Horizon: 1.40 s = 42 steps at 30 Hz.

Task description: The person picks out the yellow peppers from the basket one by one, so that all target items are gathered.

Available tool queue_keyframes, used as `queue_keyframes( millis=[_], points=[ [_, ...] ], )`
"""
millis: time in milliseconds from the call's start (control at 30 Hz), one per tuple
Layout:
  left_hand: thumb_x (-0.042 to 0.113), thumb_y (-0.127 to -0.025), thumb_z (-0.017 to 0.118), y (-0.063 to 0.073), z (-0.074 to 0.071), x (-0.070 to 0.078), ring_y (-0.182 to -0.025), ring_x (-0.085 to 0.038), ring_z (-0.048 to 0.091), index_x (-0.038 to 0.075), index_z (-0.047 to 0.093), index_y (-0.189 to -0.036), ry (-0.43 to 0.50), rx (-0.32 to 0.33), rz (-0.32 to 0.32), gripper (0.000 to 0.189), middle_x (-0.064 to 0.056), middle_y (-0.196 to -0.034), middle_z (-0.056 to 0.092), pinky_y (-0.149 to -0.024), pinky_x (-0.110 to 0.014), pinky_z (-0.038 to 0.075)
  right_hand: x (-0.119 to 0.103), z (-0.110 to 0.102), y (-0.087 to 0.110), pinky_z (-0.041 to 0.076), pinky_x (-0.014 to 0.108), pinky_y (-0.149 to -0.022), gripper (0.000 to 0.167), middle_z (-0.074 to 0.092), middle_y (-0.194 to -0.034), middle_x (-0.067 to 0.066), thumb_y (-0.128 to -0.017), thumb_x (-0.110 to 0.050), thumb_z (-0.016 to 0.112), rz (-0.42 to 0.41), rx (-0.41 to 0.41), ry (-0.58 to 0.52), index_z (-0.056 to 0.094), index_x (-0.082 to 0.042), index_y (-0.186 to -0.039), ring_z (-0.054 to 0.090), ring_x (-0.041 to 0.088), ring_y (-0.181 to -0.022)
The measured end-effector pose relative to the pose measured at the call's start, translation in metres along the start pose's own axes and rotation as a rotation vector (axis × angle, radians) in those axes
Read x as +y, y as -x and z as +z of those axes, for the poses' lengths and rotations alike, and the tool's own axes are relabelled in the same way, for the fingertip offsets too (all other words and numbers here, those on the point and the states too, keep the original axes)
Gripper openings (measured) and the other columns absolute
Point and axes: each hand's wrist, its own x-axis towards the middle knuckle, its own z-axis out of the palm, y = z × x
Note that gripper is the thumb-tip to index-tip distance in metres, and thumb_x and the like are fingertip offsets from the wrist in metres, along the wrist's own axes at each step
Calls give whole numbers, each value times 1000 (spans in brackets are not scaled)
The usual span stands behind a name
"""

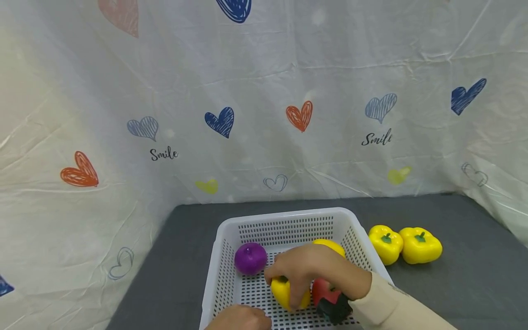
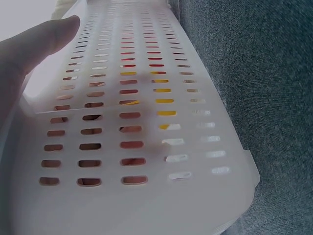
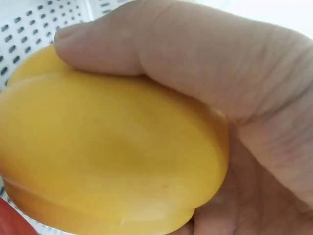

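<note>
My right hand (image 1: 303, 266) grips a yellow bell pepper (image 1: 282, 293) inside the white perforated basket (image 1: 209, 279). In the right wrist view the pepper (image 3: 112, 142) fills much of the picture, with the thumb laid along its side. At the basket's near left, my left hand (image 1: 241, 318) is partly cut off by the frame edge. The left wrist view has its thumb (image 2: 46, 41) over the basket's rim, and skin shows through the slots of the wall (image 2: 117, 205). A purple onion (image 1: 250, 259) lies left of the right hand, and a red round piece (image 1: 323, 291) lies under the right wrist.
Another yellow piece (image 1: 330, 246) sits in the basket behind the right hand. A dark object (image 1: 335, 309) shows below the right wrist. Two yellow bell peppers (image 1: 385, 245) stand on the dark grey table (image 1: 466, 284), right of the basket. A heart-printed curtain (image 1: 255, 156) hangs behind.
</note>
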Motion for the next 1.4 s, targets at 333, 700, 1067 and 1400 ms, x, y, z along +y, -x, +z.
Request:
queue_keyframes(
  millis=[333, 700, 1067, 1400],
  points=[
    [48, -97, 58, 0, 0, 1, -45, 11, 21, 28, 50, -59, 20, 26, 16, 44, 21, -56, 27, -42, -8, 24, -4, -1, 19, 46, 24, -68, 39, 54, -87, -14, -72, -24, 86, -20, 51, -13, 64, -36, -102, 51, 5, -78],
    [47, -97, 59, 2, -2, 2, -46, 11, 22, 29, 50, -61, 24, 25, 10, 41, 21, -57, 28, -42, -9, 24, -12, 1, 51, 45, 24, -65, 49, 49, -85, -15, -67, -25, 86, -47, 247, 5, 54, -32, -104, 50, 5, -74],
    [51, -98, 54, -1, -2, 4, -44, 10, 21, 29, 49, -60, 13, 10, 8, 45, 20, -54, 27, -40, -10, 24, -9, 7, 85, 45, 23, -70, 56, 48, -87, -18, -66, -27, 87, -30, 336, -64, 49, -29, -107, 49, 3, -77],
    [44, -93, 64, 0, 2, -1, -49, 10, 17, 27, 44, -58, -45, 81, 77, 44, 20, -57, 25, -41, -10, 21, -3, 15, 116, 46, 25, -66, 57, 50, -89, -20, -68, -24, 85, 17, 363, -148, 50, -35, -112, 51, 3, -75]
  ],
)
